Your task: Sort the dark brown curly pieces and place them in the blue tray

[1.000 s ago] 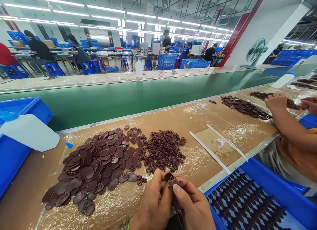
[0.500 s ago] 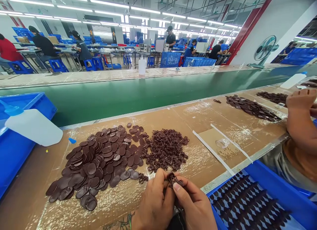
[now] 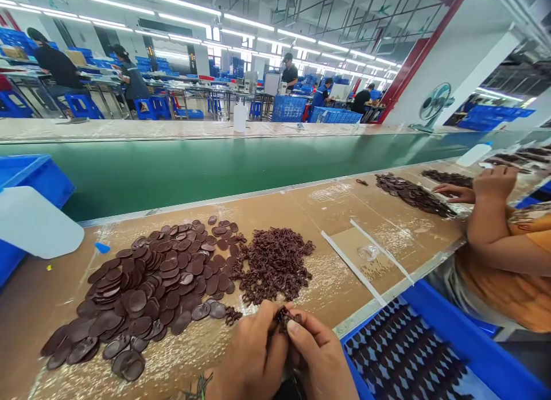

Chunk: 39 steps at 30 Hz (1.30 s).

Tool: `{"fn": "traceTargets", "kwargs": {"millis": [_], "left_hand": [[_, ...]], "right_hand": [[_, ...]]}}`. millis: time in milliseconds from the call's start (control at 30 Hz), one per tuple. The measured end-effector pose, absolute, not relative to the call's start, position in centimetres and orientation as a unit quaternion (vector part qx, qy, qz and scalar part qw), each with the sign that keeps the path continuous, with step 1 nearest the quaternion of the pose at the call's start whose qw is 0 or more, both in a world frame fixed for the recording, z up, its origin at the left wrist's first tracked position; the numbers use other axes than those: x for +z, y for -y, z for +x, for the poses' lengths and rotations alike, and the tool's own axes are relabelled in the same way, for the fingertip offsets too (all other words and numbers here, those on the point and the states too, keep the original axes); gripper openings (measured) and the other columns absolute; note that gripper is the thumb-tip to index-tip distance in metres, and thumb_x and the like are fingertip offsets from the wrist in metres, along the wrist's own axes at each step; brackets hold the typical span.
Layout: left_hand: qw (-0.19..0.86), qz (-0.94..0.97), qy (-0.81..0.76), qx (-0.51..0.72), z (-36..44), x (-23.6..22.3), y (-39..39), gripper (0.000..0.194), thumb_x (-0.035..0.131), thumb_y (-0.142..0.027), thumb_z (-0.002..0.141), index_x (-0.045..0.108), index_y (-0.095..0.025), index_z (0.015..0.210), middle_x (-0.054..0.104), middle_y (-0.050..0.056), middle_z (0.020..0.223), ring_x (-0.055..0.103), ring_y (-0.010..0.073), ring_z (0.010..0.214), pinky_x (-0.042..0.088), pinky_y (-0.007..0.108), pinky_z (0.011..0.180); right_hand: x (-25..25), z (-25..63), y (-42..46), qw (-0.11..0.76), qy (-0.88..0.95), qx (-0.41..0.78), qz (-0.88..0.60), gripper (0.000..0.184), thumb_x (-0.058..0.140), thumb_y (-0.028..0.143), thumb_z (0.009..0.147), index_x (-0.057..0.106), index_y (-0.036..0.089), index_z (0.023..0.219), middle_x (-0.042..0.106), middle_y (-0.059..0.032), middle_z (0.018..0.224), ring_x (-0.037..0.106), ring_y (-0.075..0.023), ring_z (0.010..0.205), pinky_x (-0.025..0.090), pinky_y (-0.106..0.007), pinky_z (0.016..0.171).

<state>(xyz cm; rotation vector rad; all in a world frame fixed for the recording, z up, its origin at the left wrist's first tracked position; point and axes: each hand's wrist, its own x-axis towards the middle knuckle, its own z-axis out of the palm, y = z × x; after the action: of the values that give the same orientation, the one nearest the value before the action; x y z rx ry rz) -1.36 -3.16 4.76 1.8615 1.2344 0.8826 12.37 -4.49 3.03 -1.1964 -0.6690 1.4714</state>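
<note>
My left hand point(image 3: 252, 351) and my right hand point(image 3: 321, 354) meet at the near edge of the table, fingers pinched together. Between their fingertips is a small dark brown curly piece point(image 3: 284, 318), partly covered by the fingers. Just beyond them lies a heap of similar brown curly pieces point(image 3: 275, 262), with a little clump of them point(image 3: 233, 315) beside my left hand. Further left spreads a large pile of flat brown oval discs point(image 3: 172, 294), some of them glossy.
A blue bin point(image 3: 495, 362) with rows of dark pieces stands at lower right. A white bottle point(image 3: 41, 225) lies by a blue crate point(image 3: 54, 173) at left. Beyond the table runs a green conveyor belt point(image 3: 215, 164). A co-worker's arm point(image 3: 495, 222) reaches over brown piles at right.
The view has turned to the right, so the table things sit further left. The co-worker's other hand now shows by the brown discs. My hands keep the same pinch.
</note>
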Motion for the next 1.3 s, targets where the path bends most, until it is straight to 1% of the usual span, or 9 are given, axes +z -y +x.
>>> {"fn": "traceTargets", "kwargs": {"millis": [167,267,433,567,700,833,967,1100,1300], "left_hand": [[0.373,0.736,-0.431,0.364,-1.7,4.9,3.0,0.019,0.043,-0.028,0.096,0.057,-0.023,0.107,0.074,0.004,0.087,0.073,0.021,0.08,0.053,0.029,0.072],[0.38,0.735,-0.421,0.37,-1.7,4.3,2.9,0.017,0.045,-0.03,0.095,0.058,-0.023,0.104,0.071,0.002,0.078,0.072,0.0207,0.072,0.054,0.028,0.068],[0.396,0.712,-0.399,0.421,-1.2,2.7,2.7,0.023,0.051,-0.032,0.094,0.062,-0.025,0.113,0.073,0.002,0.079,0.073,0.0196,0.071,0.058,0.027,0.071],[0.402,0.695,-0.405,0.437,-1.0,1.9,2.6,0.023,0.051,-0.036,0.095,0.063,-0.024,0.109,0.073,0.002,0.074,0.072,0.0176,0.064,0.055,0.023,0.06],[0.383,0.707,-0.405,0.435,-1.2,1.9,2.6,0.013,0.052,-0.034,0.094,0.061,-0.025,0.094,0.068,0.0,0.068,0.069,0.017,0.061,0.055,0.023,0.062],[0.377,0.714,-0.408,0.427,-1.3,2.3,2.6,0.01,0.051,-0.031,0.093,0.059,-0.024,0.093,0.064,-0.001,0.065,0.064,0.0152,0.056,0.049,0.022,0.055],[0.382,0.723,-0.397,0.418,-1.3,3.0,2.6,0.009,0.049,-0.028,0.094,0.056,-0.023,0.089,0.063,-0.001,0.068,0.061,0.0139,0.057,0.045,0.023,0.056],[0.366,0.732,-0.402,0.411,-1.5,3.3,2.6,0.011,0.048,-0.026,0.092,0.049,-0.024,0.082,0.056,-0.003,0.063,0.055,0.013,0.054,0.039,0.024,0.053],[0.406,0.716,-0.403,0.4,-1.4,3.3,2.5,0.014,0.047,-0.03,0.093,0.049,-0.024,0.081,0.059,-0.002,0.063,0.056,0.0131,0.055,0.04,0.024,0.054]], "right_hand": [[2.8,12.5,4.7,0.543,0.271,0.623,-0.494,0.04,0.089,0.051,0.067,0.078,0.015,0.081,0.062,-0.0017,0.067,0.047,-0.011,0.057,0.04,-0.021,0.053],[2.5,12.5,4.9,0.541,0.252,0.641,-0.483,0.041,0.089,0.051,0.067,0.077,0.015,0.08,0.057,0.0017,0.06,0.041,-0.0084,0.05,0.036,-0.021,0.05],[2.0,12.3,4.8,0.551,0.237,0.649,-0.468,0.046,0.091,0.055,0.063,0.075,0.015,0.076,0.045,0.0067,0.048,0.031,-0.0059,0.043,0.028,-0.021,0.045],[1.9,12.1,4.6,0.544,0.234,0.649,-0.479,0.052,0.091,0.06,0.059,0.074,0.013,0.073,0.049,0.0047,0.05,0.035,-0.0053,0.044,0.026,-0.02,0.047],[2.1,12.2,4.5,0.545,0.225,0.65,-0.479,0.053,0.092,0.059,0.058,0.076,0.012,0.077,0.046,0.0064,0.049,0.032,-0.0042,0.044,0.023,-0.018,0.046],[2.2,12.3,4.7,0.543,0.222,0.662,-0.468,0.049,0.092,0.056,0.061,0.077,0.014,0.079,0.044,0.0073,0.049,0.032,-0.0048,0.043,0.026,-0.019,0.045],[2.3,12.3,4.8,0.544,0.211,0.663,-0.47,0.047,0.092,0.054,0.061,0.078,0.015,0.084,0.049,0.0055,0.052,0.035,-0.0057,0.046,0.029,-0.019,0.047],[2.5,12.2,4.9,0.547,0.215,0.655,-0.475,0.045,0.092,0.053,0.061,0.076,0.014,0.079,0.047,0.006,0.051,0.034,-0.0054,0.046,0.028,-0.019,0.047],[2.3,12.1,4.8,0.55,0.215,0.644,-0.486,0.049,0.092,0.054,0.061,0.078,0.014,0.085,0.05,0.0053,0.052,0.037,-0.006,0.048,0.031,-0.019,0.048]]}}
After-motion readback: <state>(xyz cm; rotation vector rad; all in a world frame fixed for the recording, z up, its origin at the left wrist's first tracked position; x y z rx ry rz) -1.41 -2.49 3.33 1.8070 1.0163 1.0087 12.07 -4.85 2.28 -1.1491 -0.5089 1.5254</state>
